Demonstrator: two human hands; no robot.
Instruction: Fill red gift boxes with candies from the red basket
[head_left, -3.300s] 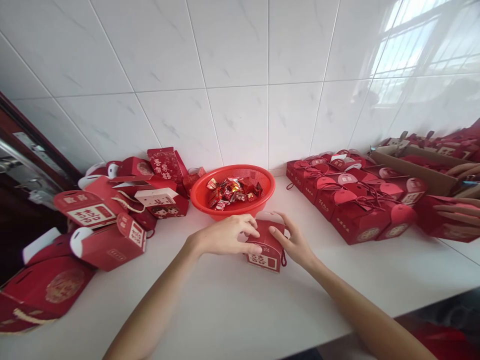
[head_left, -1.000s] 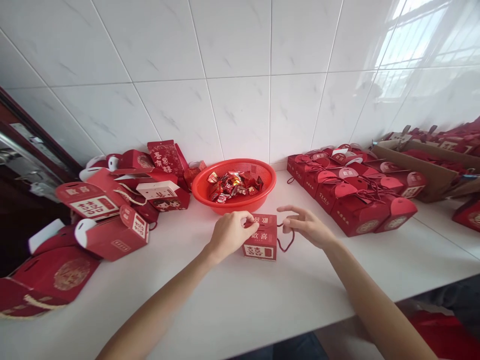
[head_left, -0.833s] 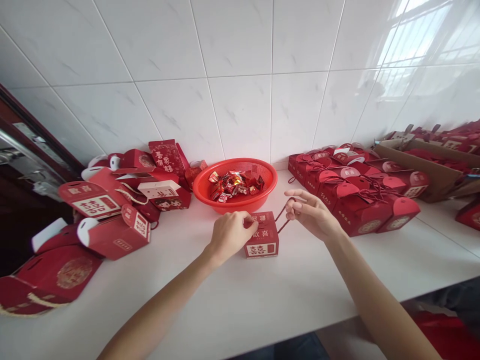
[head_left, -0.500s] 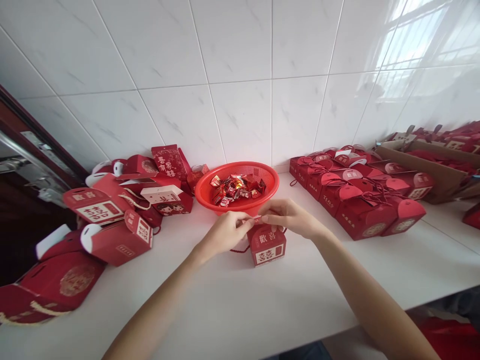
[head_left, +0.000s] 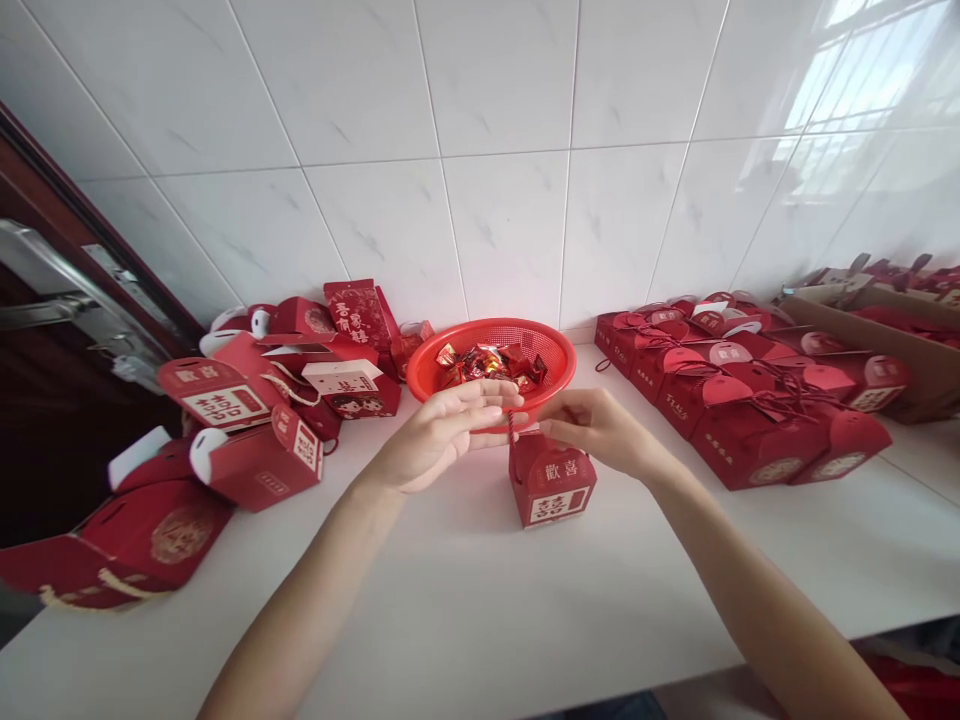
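A small red gift box (head_left: 551, 485) with Chinese characters on its front stands upright on the white table. My right hand (head_left: 604, 432) is closed in a pinch at the top of this box; its fingers partly hide the closure. To the left of the box top, my left hand (head_left: 435, 430) has its fingers stretched out. A dark red cord (head_left: 512, 428) runs up beside its fingertips, and whether they touch it I cannot tell. Just behind both hands sits a red plastic basket (head_left: 566, 375) containing wrapped candies (head_left: 491, 362).
Several red boxes (head_left: 255, 470) with raised flaps are piled on the left, near a door with a metal handle (head_left: 45, 312). Rows of tied red boxes (head_left: 739, 440) stand on the right, with a cardboard carton (head_left: 847, 330) beyond. A tiled wall (head_left: 510, 230) backs the white table (head_left: 450, 620).
My left hand has let go of the box top, moved slightly left and spread its fingers. My right hand stays at the box top. The camera view has shifted a little left.
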